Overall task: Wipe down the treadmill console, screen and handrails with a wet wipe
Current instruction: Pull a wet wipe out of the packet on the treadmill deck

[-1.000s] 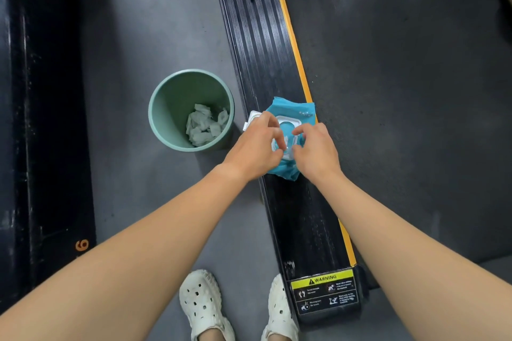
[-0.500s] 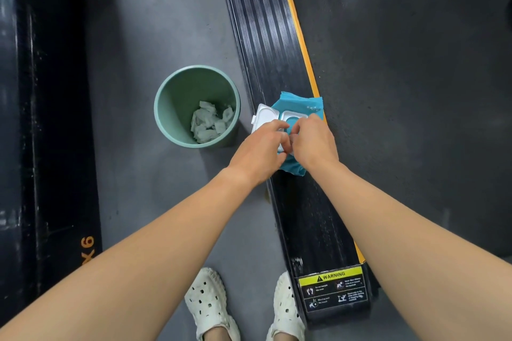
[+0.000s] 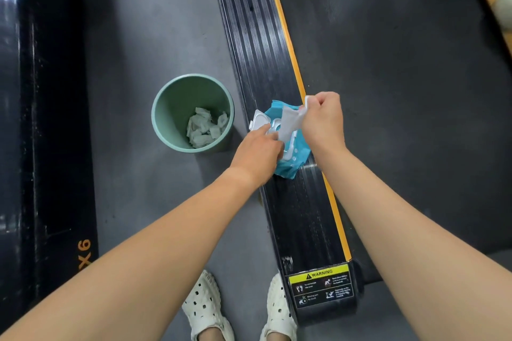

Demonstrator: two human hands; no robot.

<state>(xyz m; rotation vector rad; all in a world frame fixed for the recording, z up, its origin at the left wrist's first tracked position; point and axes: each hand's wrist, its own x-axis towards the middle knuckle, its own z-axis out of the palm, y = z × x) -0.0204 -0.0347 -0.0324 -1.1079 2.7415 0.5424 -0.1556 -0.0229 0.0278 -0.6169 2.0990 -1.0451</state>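
A blue pack of wet wipes [image 3: 293,158] lies on the black ribbed side rail [image 3: 249,36] of the treadmill, its white lid [image 3: 259,119] flipped open to the left. My right hand [image 3: 322,116] pinches a white wet wipe [image 3: 289,122] and holds it stretched up out of the pack's opening. My left hand [image 3: 257,152] rests on the pack with its fingers at the opening, holding it down. The console, screen and handrails are out of view.
A green bin [image 3: 166,108] with several used wipes inside stands on the grey floor left of the rail. The dark treadmill belt [image 3: 401,91] lies right of the orange stripe. Another black machine [image 3: 41,119] runs along the left edge. My white shoes [image 3: 205,307] show at the bottom.
My right hand has risen up and to the right, drawing a white wipe out of the pack. My left hand stays on the pack with the lid open.
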